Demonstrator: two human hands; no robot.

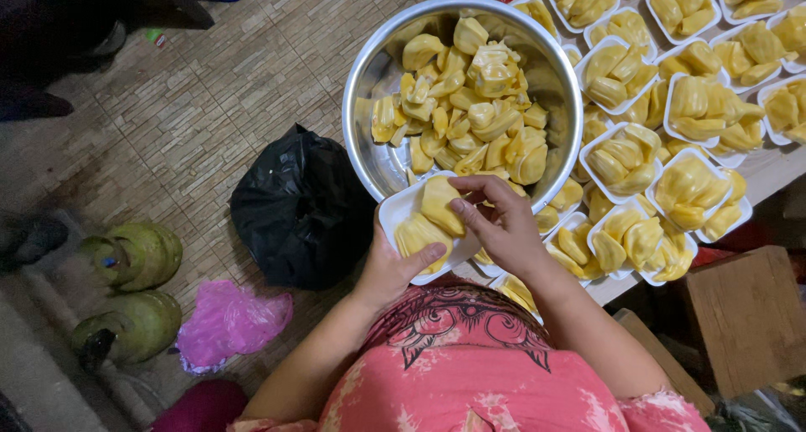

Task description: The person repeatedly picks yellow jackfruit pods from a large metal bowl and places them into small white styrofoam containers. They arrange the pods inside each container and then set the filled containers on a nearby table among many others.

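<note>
My left hand (393, 268) holds a small white foam tray (396, 211) from below, thumb resting on the yellow jackfruit pieces (420, 232) in it. My right hand (502, 222) presses one jackfruit piece (440, 202) into that tray with its fingertips. Just beyond stands a large steel bowl (374, 71) heaped with more yellow jackfruit pods (470, 104).
Several filled white trays of jackfruit (690, 104) cover the table to the right. A black plastic bag (298, 205) and a pink bag (228, 321) lie on the tiled floor at left, beside two green gas cylinders (134, 289). A wooden block (747, 319) sits lower right.
</note>
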